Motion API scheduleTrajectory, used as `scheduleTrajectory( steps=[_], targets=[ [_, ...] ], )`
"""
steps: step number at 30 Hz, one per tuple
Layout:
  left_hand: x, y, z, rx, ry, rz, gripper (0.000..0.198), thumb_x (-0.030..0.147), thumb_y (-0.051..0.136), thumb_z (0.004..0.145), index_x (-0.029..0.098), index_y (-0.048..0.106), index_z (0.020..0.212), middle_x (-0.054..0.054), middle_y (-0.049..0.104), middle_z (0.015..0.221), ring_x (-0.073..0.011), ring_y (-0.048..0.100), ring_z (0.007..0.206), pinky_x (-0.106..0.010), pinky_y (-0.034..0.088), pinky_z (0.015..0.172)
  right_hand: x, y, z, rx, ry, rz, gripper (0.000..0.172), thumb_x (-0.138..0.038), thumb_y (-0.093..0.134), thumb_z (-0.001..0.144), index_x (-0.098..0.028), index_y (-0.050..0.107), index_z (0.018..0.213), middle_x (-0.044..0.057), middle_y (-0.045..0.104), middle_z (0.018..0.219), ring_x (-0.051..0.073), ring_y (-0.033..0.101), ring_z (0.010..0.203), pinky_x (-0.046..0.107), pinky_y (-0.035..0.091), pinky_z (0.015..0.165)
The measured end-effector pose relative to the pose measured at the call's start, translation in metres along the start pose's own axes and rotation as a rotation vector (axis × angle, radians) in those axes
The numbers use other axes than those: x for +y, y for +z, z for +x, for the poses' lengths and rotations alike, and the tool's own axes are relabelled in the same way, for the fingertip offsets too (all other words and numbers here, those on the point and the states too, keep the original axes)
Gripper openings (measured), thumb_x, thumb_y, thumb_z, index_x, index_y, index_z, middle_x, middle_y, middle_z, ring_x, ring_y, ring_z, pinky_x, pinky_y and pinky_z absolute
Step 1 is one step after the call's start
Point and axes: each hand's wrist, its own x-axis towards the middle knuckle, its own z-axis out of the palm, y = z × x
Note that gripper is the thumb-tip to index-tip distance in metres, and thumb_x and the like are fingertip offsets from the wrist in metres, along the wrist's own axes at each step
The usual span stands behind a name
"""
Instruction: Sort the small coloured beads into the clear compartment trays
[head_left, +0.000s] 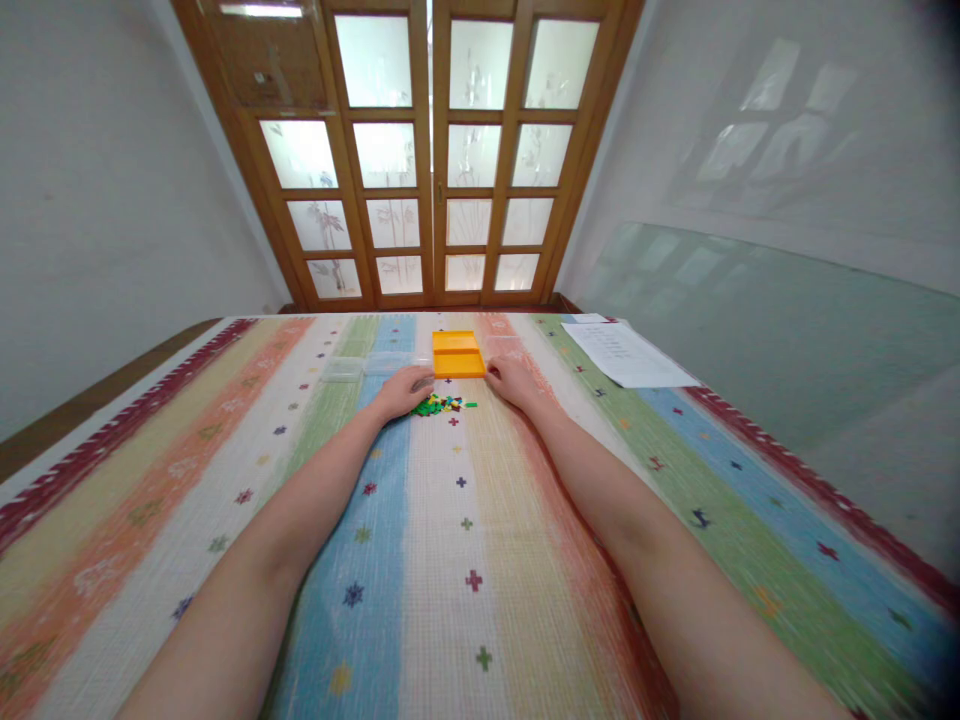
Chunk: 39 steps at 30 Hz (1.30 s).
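forearms [232, 580] flank wide cloth [442, 560], hands [406, 390] at edges of orange tray [459, 364].

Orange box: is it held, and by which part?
Left hand and right hand are at the orange box, by its near corners; actual grip cannot be told.

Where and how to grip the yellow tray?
Probably by the left and right sides of the yellow tray, one hand from each: it lies flat, open side up, so its raised edges offer a pinch. The left hand and right hand are by its near corners. Small pieces lie on the near side, so the front looks less suitable.
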Motion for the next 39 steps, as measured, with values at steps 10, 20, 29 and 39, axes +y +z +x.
scheduleTrajectory(
  steps=[10,20,29,39],
  targets=[
    [-0.008,0.003,0.001,0.015,0.009,-0.059,0.043,0.034,0.057,0.098,0.019,0.068,0.137,-0.01,0.068,0.143,-0.0271,0.059,0.136,-0.047,0.041,0.123,0.005,0.003,-0.001,0.021,-0.051,0.033,0.013,-0.026,0.059,0.096,-0.02,0.071,0.096,0.009,0.074,0.103,0.022,0.064,0.092,0.029,0.043,0.081],
    [-0.002,0.001,0.002,0.099,-0.012,0.081,0.035,0.028,0.055,0.099,0.019,0.074,0.128,-0.011,0.071,0.133,-0.0271,0.06,0.127,-0.046,0.044,0.117,0.005,0.005,0.001,0.025,0.004,0.047,0.015,-0.029,0.061,0.095,-0.02,0.071,0.101,0.01,0.075,0.105,0.022,0.064,0.091,0.029,0.044,0.079],
    [0.005,-0.002,0.0,0.11,-0.184,0.282,0.037,0.025,0.054,0.097,0.018,0.074,0.128,-0.012,0.07,0.11,-0.0283,0.061,0.108,-0.042,0.049,0.1,0.003,0.005,0.0,0.041,0.037,0.087,0.025,-0.033,0.061,0.097,-0.021,0.071,0.116,0.01,0.077,0.112,0.023,0.067,0.096,0.03,0.048,0.083],
    [0.007,-0.003,-0.002,0.056,-0.222,0.349,0.041,0.026,0.053,0.097,0.019,0.072,0.133,-0.013,0.071,0.111,-0.0294,0.061,0.107,-0.041,0.047,0.097,-0.004,0.002,-0.001,0.02,-0.041,0.084,0.025,-0.027,0.058,0.098,-0.02,0.074,0.117,0.011,0.076,0.121,0.024,0.067,0.106,0.032,0.047,0.093]
  ],
)
